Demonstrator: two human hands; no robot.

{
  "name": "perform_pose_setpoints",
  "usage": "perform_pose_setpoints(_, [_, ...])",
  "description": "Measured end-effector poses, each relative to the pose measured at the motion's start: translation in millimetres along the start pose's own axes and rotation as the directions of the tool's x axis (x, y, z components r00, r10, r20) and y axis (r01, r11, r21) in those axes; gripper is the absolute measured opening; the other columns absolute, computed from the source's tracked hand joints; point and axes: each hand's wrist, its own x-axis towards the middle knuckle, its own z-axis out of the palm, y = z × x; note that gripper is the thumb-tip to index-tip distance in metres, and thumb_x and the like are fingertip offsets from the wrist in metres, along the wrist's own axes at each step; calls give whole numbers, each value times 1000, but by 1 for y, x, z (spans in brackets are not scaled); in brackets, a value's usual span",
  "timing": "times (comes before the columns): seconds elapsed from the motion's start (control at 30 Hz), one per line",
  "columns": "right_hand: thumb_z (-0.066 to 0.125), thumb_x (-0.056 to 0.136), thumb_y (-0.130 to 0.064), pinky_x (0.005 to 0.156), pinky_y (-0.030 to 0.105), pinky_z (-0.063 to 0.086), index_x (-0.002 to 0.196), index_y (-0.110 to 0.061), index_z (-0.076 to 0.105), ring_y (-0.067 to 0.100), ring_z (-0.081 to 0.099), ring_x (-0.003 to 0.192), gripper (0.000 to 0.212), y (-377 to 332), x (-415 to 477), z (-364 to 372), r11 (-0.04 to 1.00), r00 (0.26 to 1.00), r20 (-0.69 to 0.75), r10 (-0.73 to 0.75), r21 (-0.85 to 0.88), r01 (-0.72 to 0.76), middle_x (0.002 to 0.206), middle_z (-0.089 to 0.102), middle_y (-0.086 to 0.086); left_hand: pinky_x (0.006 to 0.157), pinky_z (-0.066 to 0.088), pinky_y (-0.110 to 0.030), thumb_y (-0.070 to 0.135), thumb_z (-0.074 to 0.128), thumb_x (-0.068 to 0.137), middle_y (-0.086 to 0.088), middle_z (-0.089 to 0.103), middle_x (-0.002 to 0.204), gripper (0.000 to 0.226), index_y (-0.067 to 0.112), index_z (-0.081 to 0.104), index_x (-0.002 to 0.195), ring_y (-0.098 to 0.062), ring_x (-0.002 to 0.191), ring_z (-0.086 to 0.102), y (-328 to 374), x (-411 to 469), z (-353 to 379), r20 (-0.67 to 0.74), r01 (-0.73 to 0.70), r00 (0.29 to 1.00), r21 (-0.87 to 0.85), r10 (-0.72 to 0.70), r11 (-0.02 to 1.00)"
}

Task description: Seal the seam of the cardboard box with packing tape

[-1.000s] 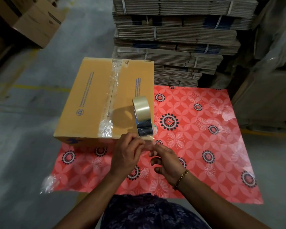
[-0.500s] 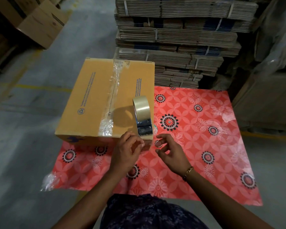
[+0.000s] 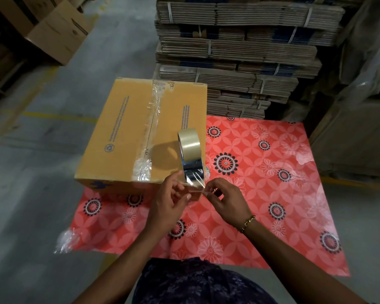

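Note:
A closed cardboard box (image 3: 119,137) lies on a red floral mat (image 3: 261,194). A wrinkled strip of clear tape (image 3: 150,128) runs along its centre seam, from the far edge to the near edge. A roll of clear packing tape (image 3: 190,148) stands on edge at the box's near right corner. My left hand (image 3: 170,202) grips the bottom of the roll from the left. My right hand (image 3: 227,197), with a gold bracelet on its wrist, pinches the loose end of the tape at the roll's lower right.
Tall stacks of bundled flat cardboard (image 3: 239,51) rise just behind the mat. Brown boxes (image 3: 57,34) sit at the far left on the grey concrete floor (image 3: 31,194). Plastic-wrapped goods (image 3: 360,95) stand to the right.
Half a second ago my right hand was off the roll with its fingers apart. It has come back to the roll's lower right and pinched the tape end. My left hand has stayed on the roll.

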Motion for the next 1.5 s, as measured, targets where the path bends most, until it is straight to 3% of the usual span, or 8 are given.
perform_pose_setpoints(0.2, [67,91,-27,68,37,54,90,-25,65,9,62,75,2,0,4,-6,1000,999,48,15,-4,-15,88,65,-10,69,57,-28,15,72,91,7,70,95,37,38,58,116,-10,80,72,1,-1,2,86,99,992,-107,-90,989])
perform_pose_setpoints(0.4, [70,89,-22,64,31,53,89,-22,66,9,64,70,4,-1,8,-12,997,992,108,66,27,-69,83,68,-9,50,53,-32,18,67,95,2,77,88,4,19,63,97,-15,68,73,13,-1,7,113,202,977,-226,-181,953])
perform_pose_setpoints(0.6, [73,88,-14,53,22,49,87,-7,67,13,65,63,9,-6,19,-20,911,943,221,250,275,-306,74,70,10,45,49,-27,20,69,94,5,77,77,11,9,68,94,-9,63,70,17,4,11,62,299,953,-325,-295,897])
perform_pose_setpoints(0.8, [71,90,-14,49,25,50,87,-5,67,12,68,66,10,-6,28,-23,885,897,324,301,256,-390,72,69,6,45,49,-26,20,73,91,-6,79,77,12,11,66,86,-21,68,74,19,6,16,58,387,914,-418,-401,822])
perform_pose_setpoints(1.03, [70,83,-6,44,24,49,79,-5,67,16,65,62,6,-11,36,-19,833,872,264,413,278,-479,73,69,17,45,49,-27,19,74,89,-15,78,83,14,8,68,84,-20,66,74,23,10,24,53,457,868,-472,-494,753])
perform_pose_setpoints(1.2, [71,78,-5,41,27,48,74,-7,61,19,58,52,11,-18,34,-10,837,876,193,441,263,-480,62,62,13,48,47,-26,13,74,86,-15,77,79,16,11,61,77,-23,71,74,27,13,36,15,506,813,-511,-582,695])
perform_pose_setpoints(1.37, [71,77,-2,39,24,41,94,-10,46,21,54,53,31,-21,33,-11,771,857,191,478,377,-514,66,60,13,44,42,-23,14,75,85,-18,77,84,17,12,59,81,-21,71,71,24,14,40,3,526,784,-535,-621,662])
perform_pose_setpoints(1.5, [68,87,-19,42,22,41,100,-8,55,19,58,55,22,-21,21,-6,662,813,217,541,486,-570,75,67,4,44,41,-24,9,76,84,-7,71,82,29,16,50,94,-11,60,69,27,13,40,0,506,779,-590,-627,629])
